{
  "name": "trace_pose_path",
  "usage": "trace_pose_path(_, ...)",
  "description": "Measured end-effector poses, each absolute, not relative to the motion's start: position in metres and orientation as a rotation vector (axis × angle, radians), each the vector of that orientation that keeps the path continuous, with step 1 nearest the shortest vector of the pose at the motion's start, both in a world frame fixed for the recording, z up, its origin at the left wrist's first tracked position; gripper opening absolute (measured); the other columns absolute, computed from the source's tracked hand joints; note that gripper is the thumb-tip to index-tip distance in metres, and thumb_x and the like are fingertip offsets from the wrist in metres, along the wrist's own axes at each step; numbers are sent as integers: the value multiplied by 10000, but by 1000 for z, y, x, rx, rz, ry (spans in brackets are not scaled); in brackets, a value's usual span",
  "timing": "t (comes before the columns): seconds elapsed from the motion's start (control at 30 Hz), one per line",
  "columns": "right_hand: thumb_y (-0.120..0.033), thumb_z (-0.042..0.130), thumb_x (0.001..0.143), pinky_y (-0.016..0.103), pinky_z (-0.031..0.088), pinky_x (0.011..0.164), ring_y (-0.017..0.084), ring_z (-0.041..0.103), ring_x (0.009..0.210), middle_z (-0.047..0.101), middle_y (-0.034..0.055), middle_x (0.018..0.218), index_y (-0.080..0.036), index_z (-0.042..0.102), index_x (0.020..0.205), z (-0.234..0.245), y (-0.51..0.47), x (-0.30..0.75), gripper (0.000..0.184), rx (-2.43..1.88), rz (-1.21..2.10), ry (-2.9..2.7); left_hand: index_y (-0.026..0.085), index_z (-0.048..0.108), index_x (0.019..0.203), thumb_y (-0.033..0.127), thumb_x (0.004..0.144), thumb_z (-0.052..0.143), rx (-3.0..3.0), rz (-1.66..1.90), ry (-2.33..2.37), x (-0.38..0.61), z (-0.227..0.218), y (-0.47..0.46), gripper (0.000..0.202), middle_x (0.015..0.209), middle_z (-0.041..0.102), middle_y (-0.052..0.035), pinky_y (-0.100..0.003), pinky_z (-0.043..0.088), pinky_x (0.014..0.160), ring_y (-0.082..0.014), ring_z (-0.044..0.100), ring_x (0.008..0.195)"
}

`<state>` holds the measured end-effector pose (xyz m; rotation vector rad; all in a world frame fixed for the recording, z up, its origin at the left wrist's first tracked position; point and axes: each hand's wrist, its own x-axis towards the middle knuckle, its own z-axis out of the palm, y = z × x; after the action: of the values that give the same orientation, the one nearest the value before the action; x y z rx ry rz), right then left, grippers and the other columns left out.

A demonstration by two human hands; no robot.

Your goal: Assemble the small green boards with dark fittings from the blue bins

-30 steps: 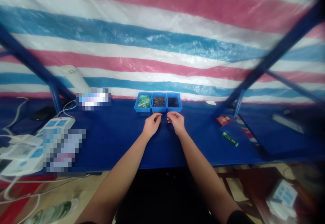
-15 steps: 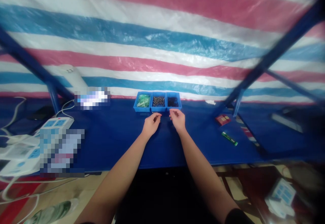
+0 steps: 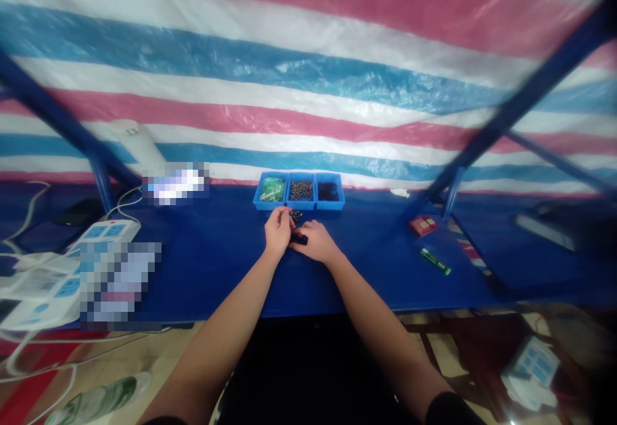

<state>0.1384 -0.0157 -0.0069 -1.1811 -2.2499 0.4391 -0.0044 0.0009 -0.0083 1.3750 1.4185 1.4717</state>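
My left hand is closed in a pinch on the table just before the bins. Whatever its fingertips hold is too small to make out. Right by those fingertips lies a small cluster of dark and shiny pieces. Close on the other side, my right hand is curled, thumb and fingers bent towards the left hand. A dark patch shows between them, and I cannot tell whether it is a part or shadow. Beyond stand three joined blue bins: one with green-and-clear packets, one with small metallic parts, one with black parts.
The blue table spans the view. To the right lie a red packet and a green tube-like item. White power strips with cables and a blurred-out device fill the left. Blue frame bars slant on both sides.
My right hand has moved left and towards me, away from the black-parts bin, and is now beside my left hand. My left hand has shifted slightly left, and the small pieces now show beside it.
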Motion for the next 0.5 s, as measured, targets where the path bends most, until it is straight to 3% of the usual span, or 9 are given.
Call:
trace_pose_path(0.17, -390, 643, 842, 309, 362, 768, 192, 530, 796, 645, 53, 840, -217, 717, 869, -14, -15, 131, 190, -1291, 331, -2258, 203, 608, 957, 380, 913, 441, 1403, 1439, 1434, -4, -9, 1, 248, 610, 579, 31, -215, 481, 573, -111, 577, 554)
trace_pose_path(0.37, -305, 640, 814, 309, 398, 750, 193, 551, 766, 652, 58, 787, -189, 685, 763, -13, -13, 133, 135, -1312, 346, -2188, 205, 631, 929, 376, 906, 459, 1502, 1356, 1468, -4, -8, 1, 243, 656, 619, 21, -233, 492, 616, -123, 602, 595)
trace_pose_path(0.5, -250, 588, 826, 294, 446, 723, 180, 581, 738, 665, 45, 789, -202, 699, 834, -12, -10, 144, 121, -1331, 467, -1924, 208, 650, 939, 347, 889, 489, 1604, 1274, 1479, -5, -9, 1, 219, 707, 662, 10, -261, 504, 712, -141, 639, 673)
